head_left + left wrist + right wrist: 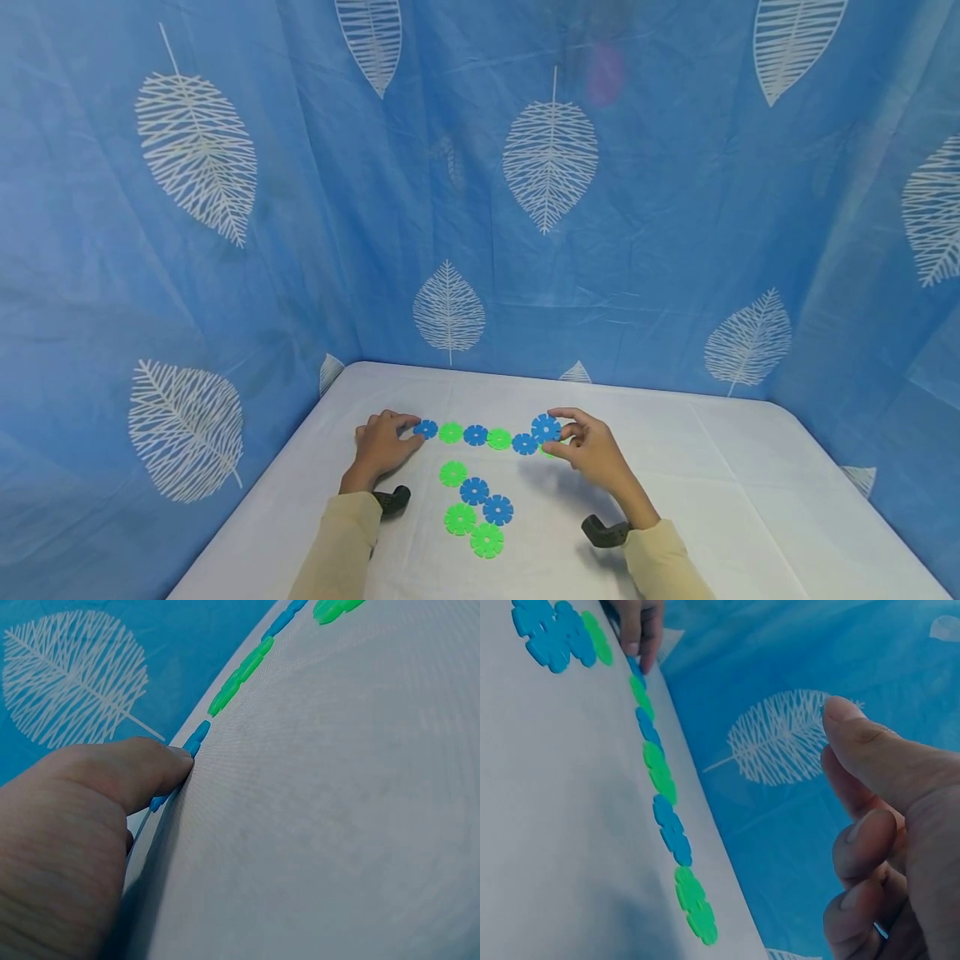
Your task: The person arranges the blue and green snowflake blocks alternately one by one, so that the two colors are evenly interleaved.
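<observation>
Grip at right (597, 457) pinches a blue disc (539, 431); left grip (381, 447), another disc (430, 431).

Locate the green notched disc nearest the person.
In the head view, that green notched disc lies low and central on the white tablecloth, just below a blue notched disc and to the lower right of another green notched disc.

The right hand (592, 450) holds a blue disc (545, 422) while the left hand (381, 446) pinches the leftmost blue disc (429, 425).
</observation>
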Demonstrator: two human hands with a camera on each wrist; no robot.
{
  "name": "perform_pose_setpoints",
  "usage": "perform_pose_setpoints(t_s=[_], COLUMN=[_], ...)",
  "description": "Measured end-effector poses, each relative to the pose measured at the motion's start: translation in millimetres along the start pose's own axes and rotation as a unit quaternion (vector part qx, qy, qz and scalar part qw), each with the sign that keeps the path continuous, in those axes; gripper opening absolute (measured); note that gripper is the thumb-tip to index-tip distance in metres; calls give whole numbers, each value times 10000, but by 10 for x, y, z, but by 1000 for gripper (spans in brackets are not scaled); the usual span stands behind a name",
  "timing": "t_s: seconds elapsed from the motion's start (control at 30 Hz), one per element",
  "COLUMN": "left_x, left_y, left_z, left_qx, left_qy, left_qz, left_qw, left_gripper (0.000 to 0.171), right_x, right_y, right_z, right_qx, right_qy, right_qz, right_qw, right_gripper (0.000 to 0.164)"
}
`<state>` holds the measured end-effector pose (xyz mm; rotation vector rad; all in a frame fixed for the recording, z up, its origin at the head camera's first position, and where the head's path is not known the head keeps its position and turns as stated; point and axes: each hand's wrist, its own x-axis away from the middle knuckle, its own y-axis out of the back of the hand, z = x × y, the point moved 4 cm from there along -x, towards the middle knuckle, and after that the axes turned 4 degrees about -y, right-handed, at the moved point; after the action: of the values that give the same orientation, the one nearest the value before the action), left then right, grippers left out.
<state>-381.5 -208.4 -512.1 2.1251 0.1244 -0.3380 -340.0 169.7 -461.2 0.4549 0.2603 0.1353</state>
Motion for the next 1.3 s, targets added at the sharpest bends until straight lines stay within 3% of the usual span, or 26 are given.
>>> perform_pose_setpoints(t_s=[0.27,0.67,1.1,1.3], left_x=[0,-13,-9,-20], left_y=[-5,-12,-16,-11], left_z=[6,19,31,27], left_qx=[27,-18,-33,-65], left_qy=[2,-14,38,20], left_qz=[-14,-11,51,17], left_qw=[10000,10000,10000,10000], left_gripper=[36,36,37,37], right_x=[-15,-39,-39,-38], right_y=[152,212,211,213], right_z=[-68,-194,-465,-617], right_qx=[-36,-37,55,187], right_qy=[-61,-20,-731,-804], right_qz=[-219,-462,-766,-790], right_qw=[9997,9989,9944,9935], right_gripper=[58,58,57,54])
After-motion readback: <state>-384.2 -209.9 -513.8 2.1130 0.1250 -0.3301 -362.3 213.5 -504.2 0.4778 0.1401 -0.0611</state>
